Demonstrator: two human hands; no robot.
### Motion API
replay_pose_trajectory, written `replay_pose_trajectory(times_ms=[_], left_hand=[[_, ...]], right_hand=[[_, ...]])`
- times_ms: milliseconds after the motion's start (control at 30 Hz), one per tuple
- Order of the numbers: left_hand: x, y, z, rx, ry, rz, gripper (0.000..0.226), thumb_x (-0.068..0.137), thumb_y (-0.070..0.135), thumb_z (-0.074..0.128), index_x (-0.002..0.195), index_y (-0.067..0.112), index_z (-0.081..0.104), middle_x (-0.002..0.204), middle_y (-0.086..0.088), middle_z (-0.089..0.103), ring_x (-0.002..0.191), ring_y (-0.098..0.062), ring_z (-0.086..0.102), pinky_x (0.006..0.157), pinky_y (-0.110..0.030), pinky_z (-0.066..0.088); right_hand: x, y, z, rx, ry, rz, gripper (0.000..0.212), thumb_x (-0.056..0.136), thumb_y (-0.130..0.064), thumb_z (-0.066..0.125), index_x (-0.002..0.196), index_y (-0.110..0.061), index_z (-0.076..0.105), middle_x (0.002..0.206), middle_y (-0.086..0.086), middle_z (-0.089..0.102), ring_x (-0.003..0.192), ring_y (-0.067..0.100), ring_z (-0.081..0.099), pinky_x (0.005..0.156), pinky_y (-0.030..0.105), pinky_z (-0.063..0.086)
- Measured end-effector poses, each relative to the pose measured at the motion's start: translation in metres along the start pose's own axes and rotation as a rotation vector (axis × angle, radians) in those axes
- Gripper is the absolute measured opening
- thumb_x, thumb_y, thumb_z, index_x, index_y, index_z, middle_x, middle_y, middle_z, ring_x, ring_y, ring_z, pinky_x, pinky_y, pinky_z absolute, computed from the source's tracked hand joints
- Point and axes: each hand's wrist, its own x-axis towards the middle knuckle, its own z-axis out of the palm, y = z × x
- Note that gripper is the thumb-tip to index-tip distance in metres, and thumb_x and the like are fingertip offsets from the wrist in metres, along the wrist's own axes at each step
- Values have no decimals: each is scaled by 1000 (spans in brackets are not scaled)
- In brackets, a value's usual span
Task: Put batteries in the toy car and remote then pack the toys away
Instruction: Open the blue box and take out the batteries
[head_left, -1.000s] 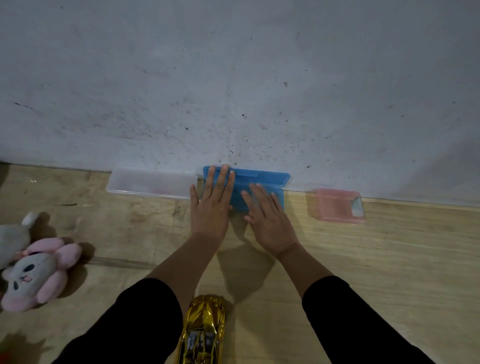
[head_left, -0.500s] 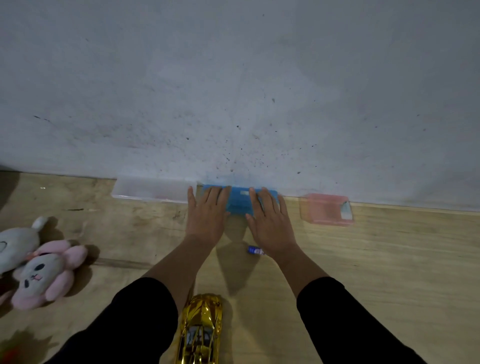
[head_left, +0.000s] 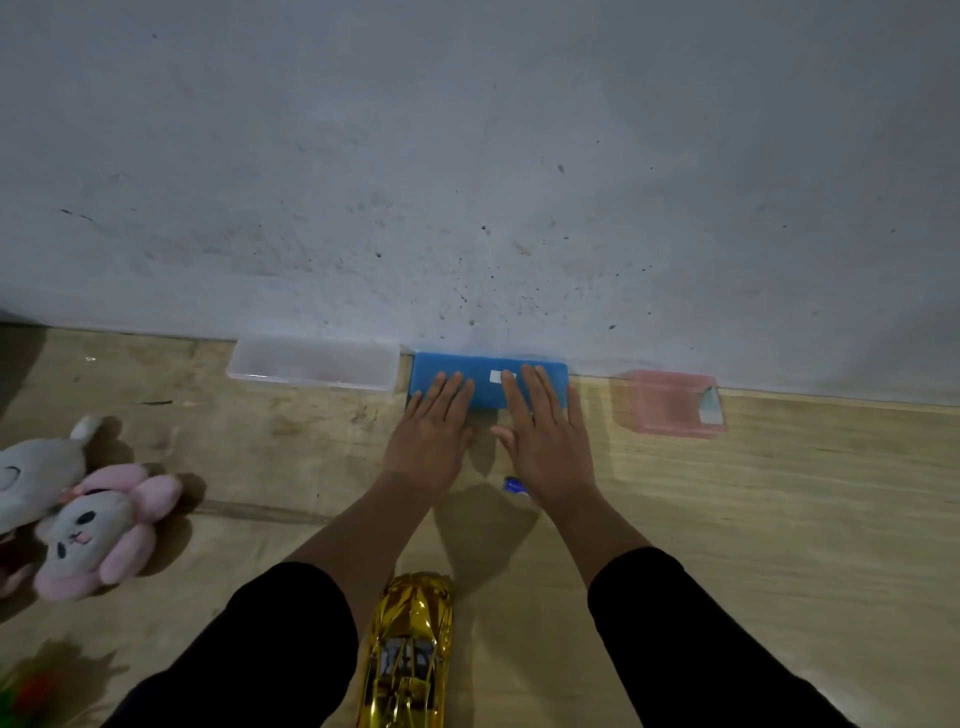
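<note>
A flat blue plastic case (head_left: 488, 366) lies shut against the foot of the wall, a white patch on its lid. My left hand (head_left: 430, 431) and my right hand (head_left: 545, 441) lie side by side with straight fingers resting on the case's near part. A small blue battery (head_left: 514, 486) lies on the wooden floor just beside my right wrist. The gold toy car (head_left: 410, 649) stands on the floor between my forearms, nose toward the wall. No remote is in view.
A clear plastic case (head_left: 314, 364) sits left of the blue one and a pink case (head_left: 672, 402) to its right, all along the grey wall. A pink plush rabbit (head_left: 96, 530) and a white plush (head_left: 31, 470) lie at the left.
The blue case's raised lid has come down flat under both hands. The battery beside my right wrist has come into view.
</note>
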Motion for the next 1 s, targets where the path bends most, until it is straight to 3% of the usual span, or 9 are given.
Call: replay_pose_trajectory(times_ms=[100,200,333,600,667,700,767,833,1000], left_hand=[[1,-1,-1,-37,1,8,54,102,24,31,150,8,13,158,-8,12,147,-24,7,112,-31,-5],[1,-1,1,-44,54,33,50,91,23,34,130,-1,53,135,-17,54,125,-34,51,102,-46,30],[0,-4,1,57,31,59,50,88,25,33,124,2,60,127,-14,61,118,-30,58,93,-48,47],[0,-11,2,83,-44,109,53,87,26,34,127,2,58,130,-13,60,120,-30,57,97,-46,40],[0,-11,2,85,2,92,53,87,26,34,129,2,56,132,-14,58,122,-29,55,100,-44,36],[0,-10,0,73,17,77,52,90,26,34,134,3,50,138,-13,52,128,-29,49,104,-42,30],[0,-7,-2,61,-13,67,53,100,26,30,149,8,20,157,-8,19,145,-24,18,115,-34,7],[1,-5,-5,47,-41,25,55,104,28,24,151,14,-1,159,-1,-4,147,-18,-6,116,-31,-7],[-5,-12,-19,50,-33,38,59,103,26,29,151,14,-4,160,-3,-4,147,-20,-9,117,-33,-5]], right_hand=[[-3,-3,3,19,33,-24,64,98,-51,1,143,-13,28,144,12,45,135,26,41,109,53,28],[-6,-6,9,34,29,-56,69,98,-52,4,143,-10,34,148,10,41,137,25,37,115,49,20],[-5,-2,18,43,5,-69,72,98,-54,5,143,-8,37,150,7,37,141,22,30,115,42,10],[-3,0,23,96,50,-69,65,99,-52,5,146,-13,25,152,4,33,142,17,17,116,40,6],[-4,0,23,101,53,-72,63,99,-51,5,147,-14,20,153,3,31,142,16,16,116,40,8],[-4,0,23,100,53,-72,62,99,-50,4,147,-14,19,153,2,31,142,16,16,116,40,9],[-4,1,23,94,54,-72,62,99,-49,4,147,-14,19,153,2,31,142,16,16,115,40,9],[-4,2,22,82,55,-73,62,99,-49,5,147,-13,21,152,3,33,142,16,18,115,40,10],[0,1,10,5,50,-86,67,99,-48,2,142,-11,38,146,5,43,136,20,39,110,48,23]])
